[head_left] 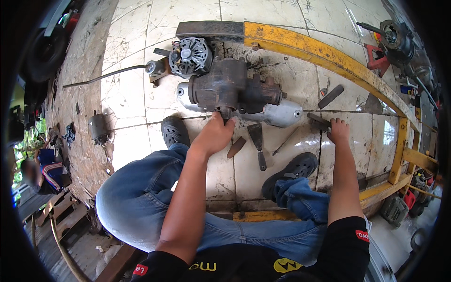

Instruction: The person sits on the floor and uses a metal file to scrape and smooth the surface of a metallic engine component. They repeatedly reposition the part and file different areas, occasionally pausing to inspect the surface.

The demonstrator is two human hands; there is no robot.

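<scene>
My left hand (216, 134) is closed round a short shaft (226, 113) at the near end of a dark, rusty cast housing (221, 82), which sits across a silver metal piece (277, 113) on the tiled floor. At the right, my right hand (337, 130) is closed on a dark flat bar (317, 121). Near the housing lie a putty knife (257, 141), a brown wedge-shaped piece (236, 148), a thin rod (286, 140) and another dark bar (331, 96). An alternator (187, 56) and a bracket with a long rod (157, 70) stand behind, at left.
A yellow steel frame (305, 47) arches behind and down the right side. A metal cylinder (98, 129) stands at left. Tools and parts (390, 42) crowd the right edge, with tires (47, 56) upper left. Another person (49, 174) is at the far left.
</scene>
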